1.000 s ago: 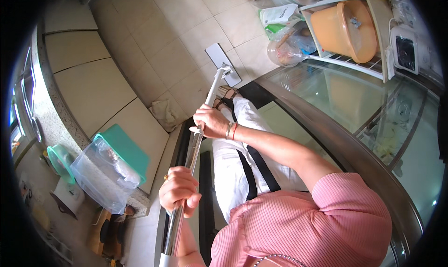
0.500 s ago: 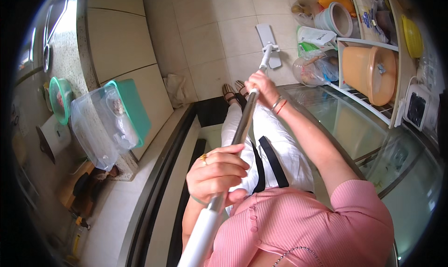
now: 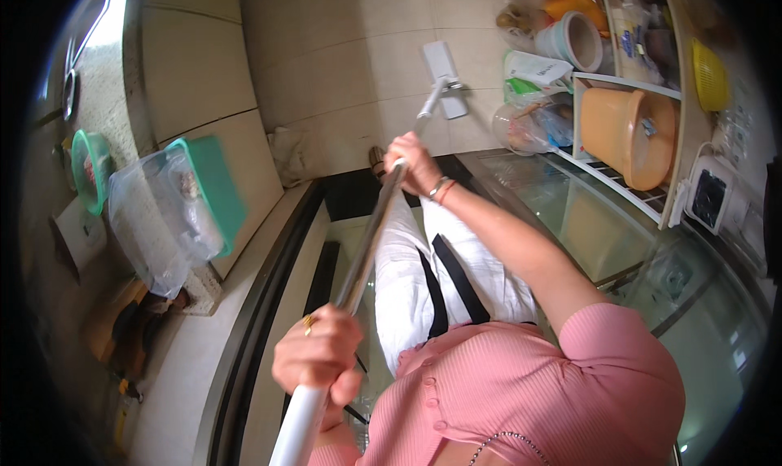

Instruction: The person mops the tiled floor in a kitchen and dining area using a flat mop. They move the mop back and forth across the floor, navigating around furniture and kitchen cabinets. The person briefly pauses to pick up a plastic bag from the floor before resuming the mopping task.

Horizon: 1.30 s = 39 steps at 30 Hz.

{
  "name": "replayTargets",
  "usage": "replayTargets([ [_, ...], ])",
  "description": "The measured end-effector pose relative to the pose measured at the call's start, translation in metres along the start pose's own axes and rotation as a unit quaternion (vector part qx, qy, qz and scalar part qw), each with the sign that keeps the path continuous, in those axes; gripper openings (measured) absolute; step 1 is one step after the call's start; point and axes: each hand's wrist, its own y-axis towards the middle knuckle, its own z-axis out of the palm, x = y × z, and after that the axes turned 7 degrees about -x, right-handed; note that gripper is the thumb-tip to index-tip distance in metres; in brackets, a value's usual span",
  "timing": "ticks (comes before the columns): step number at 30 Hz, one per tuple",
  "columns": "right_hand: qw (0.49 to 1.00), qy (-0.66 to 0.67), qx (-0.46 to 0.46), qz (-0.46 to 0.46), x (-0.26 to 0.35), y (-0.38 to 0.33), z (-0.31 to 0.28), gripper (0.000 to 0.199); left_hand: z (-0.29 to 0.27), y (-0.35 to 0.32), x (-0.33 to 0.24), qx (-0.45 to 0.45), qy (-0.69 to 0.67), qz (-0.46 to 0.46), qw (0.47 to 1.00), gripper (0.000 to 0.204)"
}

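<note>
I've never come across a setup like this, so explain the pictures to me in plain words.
No machine does the handling here: both grips are a person's own bare hands. The view comes from a wide fisheye camera worn on the head, looking down, so edges curve toward the rim.

The left grip, nearer the camera, is wrapped around a long pole. The right grip holds it farther along. At the far end is a flat, rectangular white head, apparently resting on the tiled floor.

Also on the floor, a crumpled pale bundle lies by the cabinets. To the right, an orange bin sits in a rack.
</note>
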Motion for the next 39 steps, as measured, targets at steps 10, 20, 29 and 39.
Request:
replayTargets([
  [10,0.987,0.151,0.004,0.052,0.072,0.005,0.067,0.021,0.016,0.023,-0.063,0.103,0.048,0.072,0.991,0.025],
  [20,0.993,0.086,0.077,-0.007,0.07,0.03,0.017,0.014,0.044,0.017,-0.055,-0.022,0.026,0.186,0.982,0.03],
  [29,0.986,-0.068,0.109,-0.101,-0.035,0.105,-0.012,0.011,0.013,0.035,0.057,0.023,0.082,0.071,0.994,0.026],
  [39,0.997,-0.056,0.019,-0.051,-0.058,0.104,0.048,0.017,-0.023,0.018,0.106,-0.098,0.073,0.039,0.992,0.03],
])
